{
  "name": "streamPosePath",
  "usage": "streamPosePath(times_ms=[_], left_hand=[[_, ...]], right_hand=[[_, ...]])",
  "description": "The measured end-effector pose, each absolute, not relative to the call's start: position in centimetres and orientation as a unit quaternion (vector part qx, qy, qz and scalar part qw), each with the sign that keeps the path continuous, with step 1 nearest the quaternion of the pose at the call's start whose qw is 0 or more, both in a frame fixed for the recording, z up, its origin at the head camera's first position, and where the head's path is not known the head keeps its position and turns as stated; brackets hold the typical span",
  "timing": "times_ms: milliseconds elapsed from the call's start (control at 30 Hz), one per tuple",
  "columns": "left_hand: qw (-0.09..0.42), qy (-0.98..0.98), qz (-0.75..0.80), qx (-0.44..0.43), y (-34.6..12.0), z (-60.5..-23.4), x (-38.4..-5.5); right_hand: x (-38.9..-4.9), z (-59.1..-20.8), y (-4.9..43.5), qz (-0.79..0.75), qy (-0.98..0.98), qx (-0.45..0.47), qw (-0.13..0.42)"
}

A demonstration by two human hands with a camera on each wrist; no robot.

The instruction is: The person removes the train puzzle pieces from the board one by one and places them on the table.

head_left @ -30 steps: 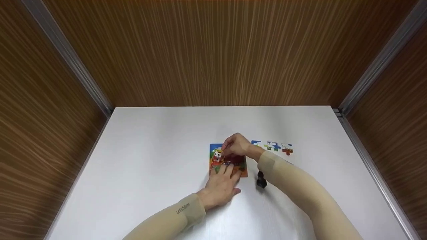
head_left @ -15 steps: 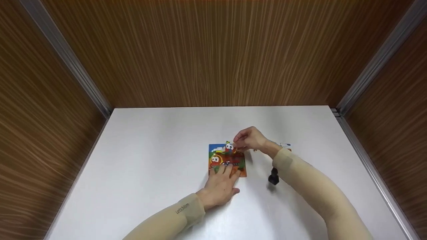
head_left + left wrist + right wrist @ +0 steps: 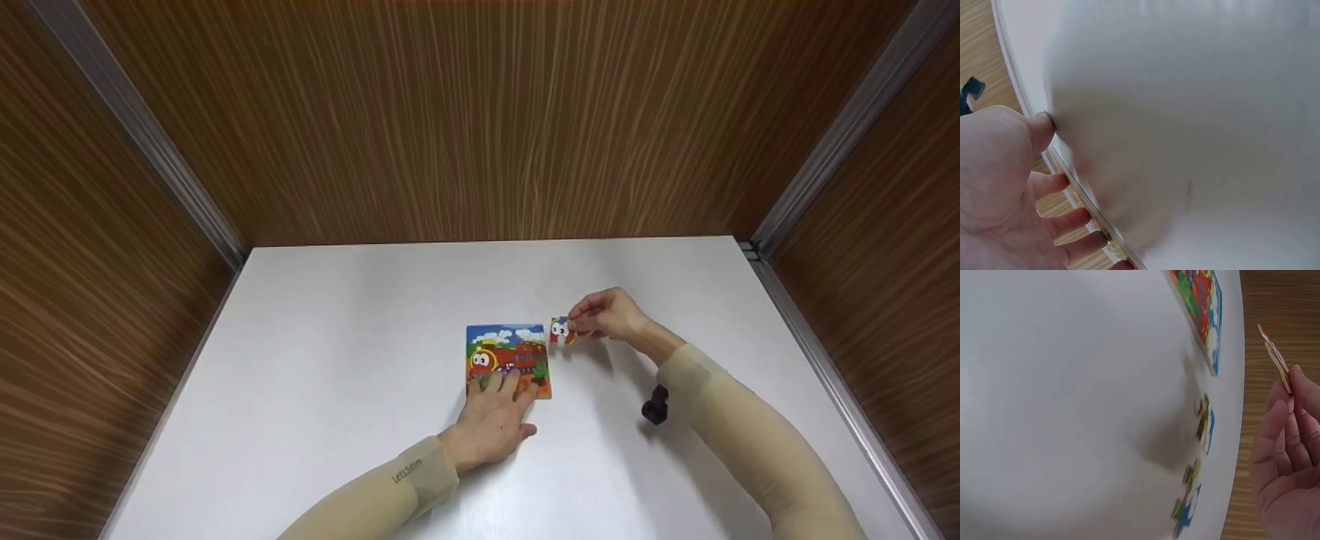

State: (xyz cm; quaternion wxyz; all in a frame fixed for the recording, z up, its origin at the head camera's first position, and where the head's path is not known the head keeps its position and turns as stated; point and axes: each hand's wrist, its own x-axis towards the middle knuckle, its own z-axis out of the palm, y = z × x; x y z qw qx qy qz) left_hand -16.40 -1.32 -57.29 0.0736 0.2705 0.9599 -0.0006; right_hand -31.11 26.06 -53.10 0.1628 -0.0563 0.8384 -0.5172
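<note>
A puzzle board (image 3: 507,336) with a picture of a red train under blue sky lies flat on the white table. My left hand (image 3: 491,427) rests on its lower part, fingers spread and straight, covering some of the picture. Right of the board, my right hand (image 3: 613,313) pinches a puzzle piece (image 3: 559,330) printed with big white eyes on red. In the right wrist view the held piece (image 3: 1276,360) appears edge-on, above the tabletop, between thumb and fingertips; it looks like two thin layers.
Several loose puzzle pieces (image 3: 1188,500) lie on the table past the board in the right wrist view; the right hand and arm hide them in the head view. A black object (image 3: 655,409) shows at the right sleeve. Wood-grain walls (image 3: 480,120) surround the table.
My right hand has lifted the eyed puzzle piece off the board and carried it right, uncovering the train picture. The left hand has stayed on the board.
</note>
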Motion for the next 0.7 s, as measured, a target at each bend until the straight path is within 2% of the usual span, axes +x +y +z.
streamPosePath(times_ms=[400,700], left_hand=[[0.082,0.960,0.010,0.268,-1.4,-57.3,-16.4],[0.063,0.957,0.004,0.283,-1.5,-57.3,-16.4]], right_hand=[[-29.7,-55.3,27.7,-0.508,0.843,-0.025,0.175],[-29.8,-56.0,27.1,-0.458,0.875,-0.038,0.155]])
